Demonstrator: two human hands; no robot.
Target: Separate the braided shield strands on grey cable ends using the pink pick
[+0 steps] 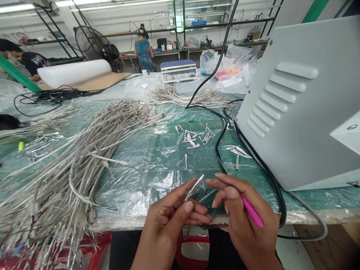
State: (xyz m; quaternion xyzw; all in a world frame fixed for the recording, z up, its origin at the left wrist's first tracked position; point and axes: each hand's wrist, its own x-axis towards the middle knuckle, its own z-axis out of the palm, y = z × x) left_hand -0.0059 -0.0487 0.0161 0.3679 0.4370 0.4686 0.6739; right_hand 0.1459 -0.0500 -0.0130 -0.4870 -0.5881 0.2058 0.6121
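Between thumb and fingers, my left hand (pixel 173 217) pinches a thin cable (pixel 196 186) with a silvery, foil-like end that points up and to the right. My right hand (pixel 247 213) is curled around a slim tool with a bright pink handle (pixel 252 212); its working end is hidden by the fingers. The right fingertips are just right of the cable end, apart from it. Beyond both hands, several foil strips (pixel 191 138) are scattered on the green plastic-covered table (pixel 165 153).
A large bundle of braided cables (pixel 92 146) covers the left side, and another bundle (pixel 191 96) lies farther back. On the right stands a grey vented machine (pixel 306 123). A black power cord (pixel 222 138) runs over the table beside it. Two people are in the background.
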